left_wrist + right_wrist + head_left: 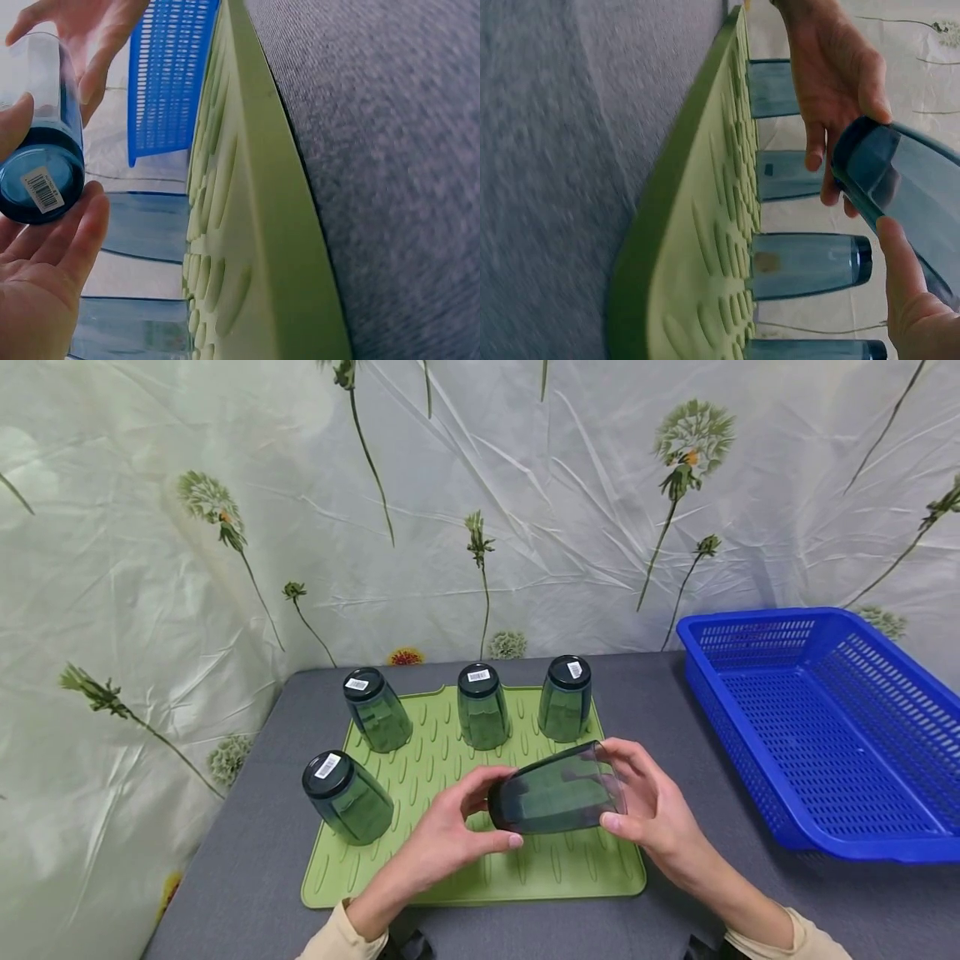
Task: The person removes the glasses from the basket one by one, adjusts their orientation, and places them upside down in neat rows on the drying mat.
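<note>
A dark blue-green tumbler lies on its side in the air just above the green ribbed mat. My left hand holds its barcoded base end between thumb and fingers. My right hand curls round the rim end. In the left wrist view the tumbler's base rests against my left hand, with the right hand beyond it. The right wrist view shows the tumbler between my right thumb and the left hand.
Several more tumblers stand upside down on the mat: three in the back row and one at the front left. A blue slotted basket sits on the grey table at the right. A flowered sheet hangs behind.
</note>
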### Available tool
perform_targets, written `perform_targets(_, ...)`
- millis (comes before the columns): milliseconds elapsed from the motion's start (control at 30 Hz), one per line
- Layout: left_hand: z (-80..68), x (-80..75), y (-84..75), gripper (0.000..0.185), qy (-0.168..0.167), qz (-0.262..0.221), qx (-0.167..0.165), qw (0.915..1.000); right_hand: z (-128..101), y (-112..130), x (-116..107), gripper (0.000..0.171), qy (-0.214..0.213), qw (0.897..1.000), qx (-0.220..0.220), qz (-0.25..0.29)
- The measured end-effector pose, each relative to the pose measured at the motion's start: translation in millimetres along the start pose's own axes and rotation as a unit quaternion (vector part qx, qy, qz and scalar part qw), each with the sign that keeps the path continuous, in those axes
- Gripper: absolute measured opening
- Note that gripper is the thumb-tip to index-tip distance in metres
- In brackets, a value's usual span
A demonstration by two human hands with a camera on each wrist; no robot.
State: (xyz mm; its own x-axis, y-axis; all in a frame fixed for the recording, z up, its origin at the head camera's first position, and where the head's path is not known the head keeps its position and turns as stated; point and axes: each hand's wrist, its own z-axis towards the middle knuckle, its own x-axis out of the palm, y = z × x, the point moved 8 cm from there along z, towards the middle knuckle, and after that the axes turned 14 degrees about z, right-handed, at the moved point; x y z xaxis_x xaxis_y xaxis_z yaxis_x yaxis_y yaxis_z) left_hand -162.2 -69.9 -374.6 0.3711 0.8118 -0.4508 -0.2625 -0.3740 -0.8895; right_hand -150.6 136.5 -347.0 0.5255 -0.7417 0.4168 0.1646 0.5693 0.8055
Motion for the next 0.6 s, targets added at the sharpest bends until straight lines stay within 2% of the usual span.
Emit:
perform_targets(133,-0.5,-2.2,-0.4,0.068,-0.002,-0.029,0.000,0.9996,2.6,1.4,-0.1,0.061,0.022,1.000,-0.002,0.007)
perform_targets(267,-1.0,-3.4,-0.9,0.068,0.005,-0.088,0.002,0.9961,3.2,1.1,-1.6,0.062,0.022,1.000,0.019,0.003)
perform_targets(367,-0.6,-4.6,-3.1,0.067,0.011,-0.129,0.019,0.9914,2.3,2.4,-5.0,0.063,0.007,0.998,0.035,-0.059)
perform_targets(500,0.0,-9.6,-5.8,0.068,0.004,-0.157,0.039,0.9868,1.9,4.1,-10.3,0.067,-0.012,0.987,0.049,-0.150)
perform_targets(600,-0.1,-13.5,-6.2,0.068,-0.002,-0.163,0.041,0.9858,2.5,3.7,-11.2,0.071,-0.009,0.984,0.055,-0.167)
